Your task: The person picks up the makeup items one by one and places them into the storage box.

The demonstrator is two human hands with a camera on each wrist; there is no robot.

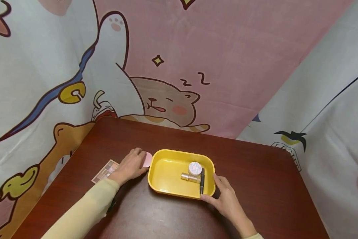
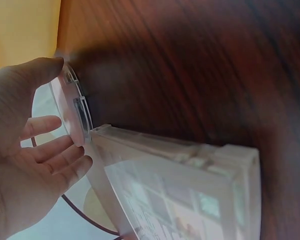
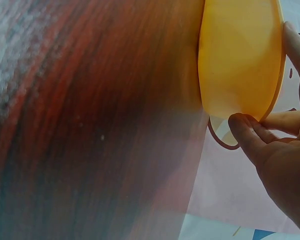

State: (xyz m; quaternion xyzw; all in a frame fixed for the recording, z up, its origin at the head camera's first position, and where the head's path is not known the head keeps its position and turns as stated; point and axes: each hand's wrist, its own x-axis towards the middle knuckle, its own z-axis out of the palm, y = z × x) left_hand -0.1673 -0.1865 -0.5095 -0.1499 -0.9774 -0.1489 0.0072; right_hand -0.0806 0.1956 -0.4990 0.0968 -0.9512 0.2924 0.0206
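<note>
A yellow tray (image 1: 170, 192) sits on the table, holding a round white case with a star (image 1: 195, 168), a lipstick-like tube (image 1: 187, 177) and a slim black pen-shaped stick (image 1: 202, 182). Just left of it, my left hand (image 1: 130, 167) holds a round pink compact (image 1: 147, 159) by its edges. In the left wrist view, the thumb is at one side of the compact (image 2: 70, 107) and the fingertips at the other. At the near right corner, my right hand (image 1: 226, 199) grips the tray's rim, its thumb in front and fingers along the right end.
An eyeshadow palette (image 1: 102, 174) lies under the left wrist's outer side, close to the compact. The dark reddish wooden table (image 1: 256, 179) extends around the tray. A cartoon-print cloth (image 1: 226, 66) hangs behind the table and along both sides.
</note>
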